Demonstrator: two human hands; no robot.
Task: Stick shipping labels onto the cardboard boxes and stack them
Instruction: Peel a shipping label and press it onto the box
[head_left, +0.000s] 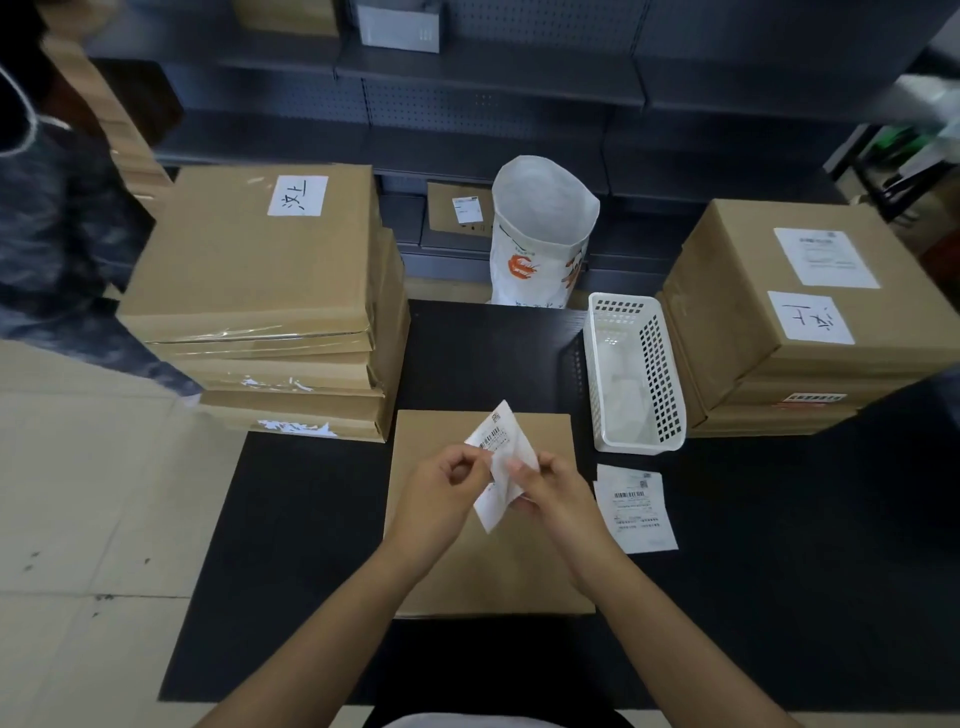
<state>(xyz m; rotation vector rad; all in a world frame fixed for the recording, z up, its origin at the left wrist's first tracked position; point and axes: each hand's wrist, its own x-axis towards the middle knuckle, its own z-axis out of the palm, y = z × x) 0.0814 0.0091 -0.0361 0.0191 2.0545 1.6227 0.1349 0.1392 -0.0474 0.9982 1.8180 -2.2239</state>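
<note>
While your left hand (441, 480) and right hand (545, 486) both pinch the label (500, 467) just above the flat box (488, 566), you seem to be peeling its backing. Next, lay it sticky side down on that bare cardboard and smooth it.

Dark pegboard shelving (483, 98), pale floor (78, 519)

Bare forearms, no sleeves; left hand (441, 486) and right hand (553, 491) ungloved
</note>
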